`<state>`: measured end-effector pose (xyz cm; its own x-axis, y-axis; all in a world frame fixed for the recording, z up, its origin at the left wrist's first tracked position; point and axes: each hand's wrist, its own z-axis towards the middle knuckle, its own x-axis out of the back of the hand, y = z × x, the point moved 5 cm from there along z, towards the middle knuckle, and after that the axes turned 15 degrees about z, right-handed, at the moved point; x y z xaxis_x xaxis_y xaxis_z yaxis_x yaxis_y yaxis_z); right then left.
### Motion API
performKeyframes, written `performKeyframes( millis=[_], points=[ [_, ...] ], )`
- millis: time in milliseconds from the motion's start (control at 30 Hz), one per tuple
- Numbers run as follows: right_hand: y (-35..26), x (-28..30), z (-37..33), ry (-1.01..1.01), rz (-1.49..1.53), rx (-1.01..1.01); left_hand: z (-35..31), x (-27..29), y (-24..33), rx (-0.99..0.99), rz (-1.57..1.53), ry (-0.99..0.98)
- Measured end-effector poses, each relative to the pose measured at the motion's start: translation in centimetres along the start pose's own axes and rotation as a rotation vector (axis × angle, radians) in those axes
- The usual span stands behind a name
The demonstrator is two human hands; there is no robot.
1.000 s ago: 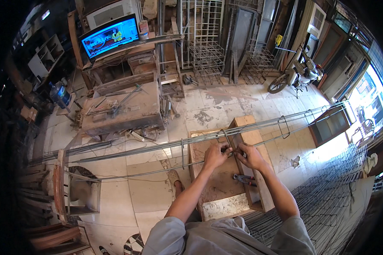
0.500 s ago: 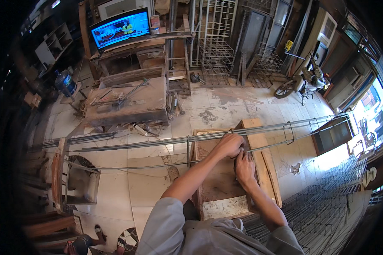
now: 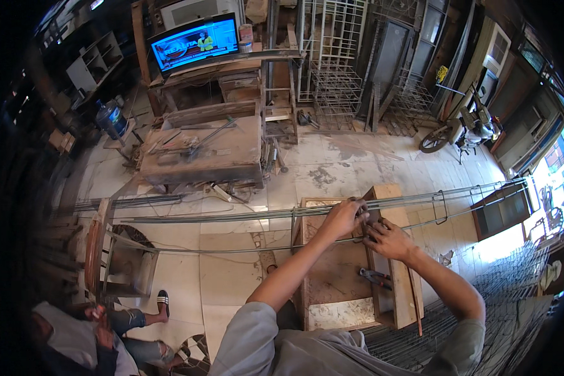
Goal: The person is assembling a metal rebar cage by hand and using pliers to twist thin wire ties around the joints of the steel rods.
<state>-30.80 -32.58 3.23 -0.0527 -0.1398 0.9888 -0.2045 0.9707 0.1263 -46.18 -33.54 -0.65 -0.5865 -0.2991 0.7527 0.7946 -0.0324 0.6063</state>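
Note:
Long thin steel rods (image 3: pixel 244 216) run across in front of me, with a single lower rod (image 3: pixel 232 250) beneath the bundle. Bent wire stirrups (image 3: pixel 440 207) hang around them. My left hand (image 3: pixel 348 219) is closed on the upper rods above a wooden box. Just to its right, my right hand (image 3: pixel 391 240) has its bent fingers around the lower rod; the fingertips are partly hidden. Pincers with dark handles (image 3: pixel 376 279) lie inside the wooden box (image 3: pixel 338 276), below my right hand.
A wooden post (image 3: pixel 97 250) stands near the rods' left part. Another person (image 3: pixel 75 332) sits at lower left. Wire mesh (image 3: pixel 507 301) is piled at right. A worktable with tools (image 3: pixel 200 156), a lit screen (image 3: pixel 194 42) and a motorbike (image 3: pixel 464 131) stand farther off.
My right hand has shifted and its elbow has swung outward. The pincers now show in the box. The view has moved slightly left, and more of the seated person shows.

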Motion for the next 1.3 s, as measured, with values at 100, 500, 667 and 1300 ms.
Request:
performKeyframes(
  millis=[100,500,667,1300],
  points=[
    [0.7,-0.1,0.4,-0.120,0.023,0.052,-1.2,0.2,-0.8,0.034,-0.041,0.015],
    [-0.1,-1.3,1.8,-0.268,0.135,-0.252,-2.4,0.4,-0.1,0.018,0.213,0.226],
    [0.2,-1.1,2.0,-0.303,0.300,-0.474,-0.9,-2.7,-1.2,-0.018,0.393,0.093],
    [-12.7,0.6,-2.8,0.620,0.539,-0.946,1.4,-3.8,-0.1,0.118,0.402,-0.264]
  ],
)
